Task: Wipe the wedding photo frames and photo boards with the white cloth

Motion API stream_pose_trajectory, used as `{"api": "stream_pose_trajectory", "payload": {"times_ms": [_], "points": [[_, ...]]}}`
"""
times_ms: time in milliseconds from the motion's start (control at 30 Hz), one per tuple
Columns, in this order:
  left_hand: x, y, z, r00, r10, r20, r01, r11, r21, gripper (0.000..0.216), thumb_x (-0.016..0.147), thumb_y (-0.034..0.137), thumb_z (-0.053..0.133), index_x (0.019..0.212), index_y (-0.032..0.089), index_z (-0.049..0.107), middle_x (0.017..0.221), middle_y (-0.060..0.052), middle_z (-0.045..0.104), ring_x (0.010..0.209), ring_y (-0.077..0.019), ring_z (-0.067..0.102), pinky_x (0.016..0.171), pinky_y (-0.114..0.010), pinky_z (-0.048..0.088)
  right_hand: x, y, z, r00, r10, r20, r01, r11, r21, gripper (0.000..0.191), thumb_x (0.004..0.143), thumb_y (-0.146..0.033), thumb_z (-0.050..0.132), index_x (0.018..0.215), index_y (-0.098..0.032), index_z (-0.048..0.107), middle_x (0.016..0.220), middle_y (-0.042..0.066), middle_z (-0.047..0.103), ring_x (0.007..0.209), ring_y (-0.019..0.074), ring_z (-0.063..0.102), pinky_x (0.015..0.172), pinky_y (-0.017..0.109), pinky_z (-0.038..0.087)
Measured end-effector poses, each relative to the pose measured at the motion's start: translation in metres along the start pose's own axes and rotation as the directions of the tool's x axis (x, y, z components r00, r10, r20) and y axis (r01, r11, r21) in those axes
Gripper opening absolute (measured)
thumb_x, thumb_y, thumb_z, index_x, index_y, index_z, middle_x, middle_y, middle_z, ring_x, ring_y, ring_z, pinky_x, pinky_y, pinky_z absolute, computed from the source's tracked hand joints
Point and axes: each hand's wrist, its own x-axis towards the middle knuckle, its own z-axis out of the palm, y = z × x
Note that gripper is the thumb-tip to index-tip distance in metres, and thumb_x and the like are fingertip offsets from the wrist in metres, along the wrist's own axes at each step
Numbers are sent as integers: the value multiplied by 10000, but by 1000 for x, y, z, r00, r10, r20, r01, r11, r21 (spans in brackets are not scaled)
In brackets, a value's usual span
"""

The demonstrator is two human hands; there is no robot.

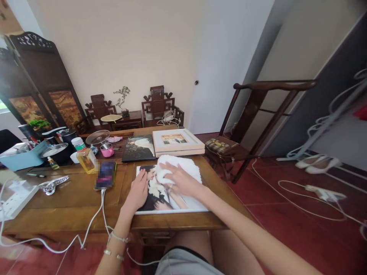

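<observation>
A white-edged wedding photo panel lies flat on the wooden table in front of me. My left hand rests on its left side, fingers stretched out flat, steadying contact along the edge. Under my right hand is a bunched white cloth, pressed against the upper part of the picture. The fingers of that hand curve over the cloth, and the cloth hides much of the photo's upper right.
Behind the panel are a dark photo album and a stack of framed pictures. To the left stand an oil bottle, pink cup, charging phone, metal clip and power strip. A chair stands right.
</observation>
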Motion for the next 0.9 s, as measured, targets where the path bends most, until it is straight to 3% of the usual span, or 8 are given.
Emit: {"api": "stream_pose_trajectory", "payload": {"times_ms": [100,167,300,400,567,767,900], "points": [[0,-4,3,1000,6,-19,-6,1000,-14,479,942,261,259,1383,109,366,1494,-157,302,1393,-249,266,1099,-481,288,17,-1,4,997,-75,-18,74,997,-1,261,796,-99,507,1001,-170,652,1376,138,485,1351,294,301,1051,626,199],[0,-6,5,999,14,-31,-15,1000,-22,475,942,255,260,1385,118,366,1493,-153,308,1394,-244,264,1105,-479,281,12,-11,8,991,-131,-27,132,991,5,254,807,-112,501,1001,-166,655,1335,145,526,1347,258,316,1087,580,157],[0,-6,5,998,38,-41,-39,998,-40,471,938,241,264,1386,138,368,1493,-142,313,1396,-231,260,1106,-464,290,-31,-36,9,957,-290,24,287,955,72,257,813,-129,490,992,-206,658,1365,83,509,1367,201,277,1136,501,44],[0,-3,3,999,21,-37,-22,999,-38,465,936,240,270,1372,125,387,1486,-152,322,1391,-236,273,1107,-464,288,-66,-41,3,941,-334,47,328,939,105,288,784,-95,474,987,-213,641,1396,53,478,1375,181,254,1146,471,0],[0,0,2,1000,-9,-24,8,1000,-22,475,936,258,269,1366,99,391,1491,-156,311,1394,-234,265,1115,-443,277,-81,-11,-5,982,-184,41,183,982,45,330,674,-34,469,914,-206,616,1419,67,445,1395,245,193,1098,597,-21],[0,-2,3,1000,0,-21,0,1000,-17,475,938,263,268,1373,108,379,1493,-152,309,1394,-235,265,1106,-460,287,-30,37,-2,999,22,-43,-23,999,-30,334,750,-62,438,1010,-178,613,1367,151,492,1376,285,243,1062,625,136],[1,-6,5,999,9,-48,-11,999,-38,464,938,262,277,1363,119,398,1486,-153,323,1387,-235,282,1102,-459,300,-9,36,1,997,48,-57,-51,998,-45,388,745,-38,417,1056,-162,613,1285,169,562,1367,265,272,1066,598,159]]}}
